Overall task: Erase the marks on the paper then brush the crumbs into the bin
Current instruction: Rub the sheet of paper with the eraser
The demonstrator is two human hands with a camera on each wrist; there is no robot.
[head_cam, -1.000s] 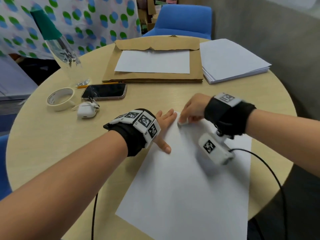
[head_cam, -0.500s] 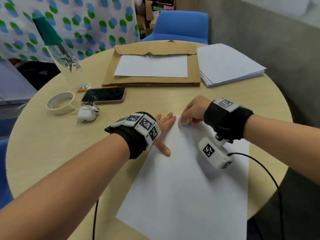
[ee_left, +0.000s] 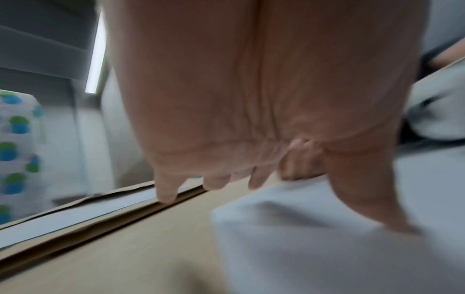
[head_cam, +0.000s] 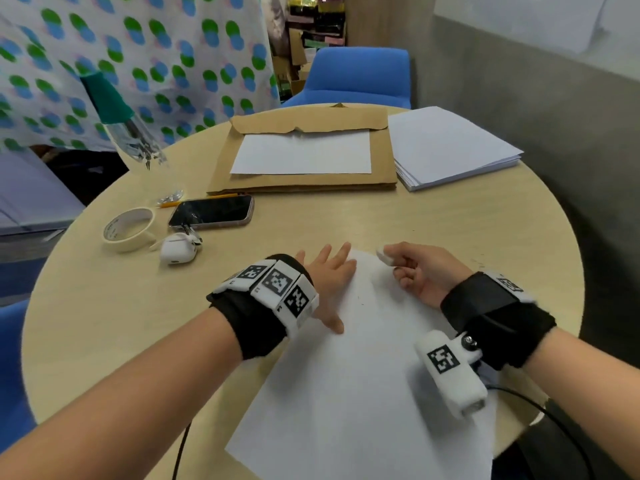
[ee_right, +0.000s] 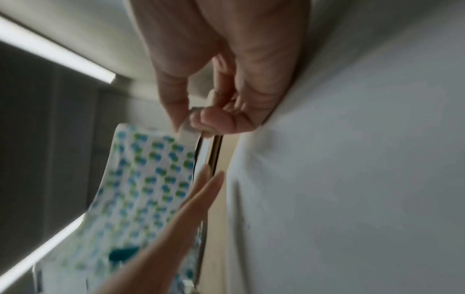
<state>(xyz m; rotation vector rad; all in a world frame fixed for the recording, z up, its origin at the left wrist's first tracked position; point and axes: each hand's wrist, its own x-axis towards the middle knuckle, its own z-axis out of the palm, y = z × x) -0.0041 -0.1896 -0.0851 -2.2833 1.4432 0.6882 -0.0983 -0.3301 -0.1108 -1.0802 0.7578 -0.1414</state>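
Observation:
A white sheet of paper [head_cam: 360,393] lies on the round wooden table [head_cam: 433,223] in front of me. My left hand [head_cam: 327,275] lies flat with straight fingers on the sheet's far left corner; the left wrist view shows the same fingers [ee_left: 166,191] spread above the table. My right hand [head_cam: 414,268] is turned on its side over the paper's far edge and pinches a small white eraser [head_cam: 383,255] between thumb and forefinger. The right wrist view shows that eraser [ee_right: 188,131] in the pinch. A few tiny dark crumbs [head_cam: 362,301] dot the paper near my left hand.
A brown envelope [head_cam: 301,183] with a white sheet on it and a paper stack [head_cam: 450,147] lie at the back. A phone [head_cam: 211,211], tape roll [head_cam: 128,230], earbud case [head_cam: 176,251] and pencil [head_cam: 169,203] sit left. A blue chair [head_cam: 356,76] stands behind.
My right hand has lifted the eraser off the paper and rolled onto its side, shifting right. The left hand has stayed flat on the sheet's corner.

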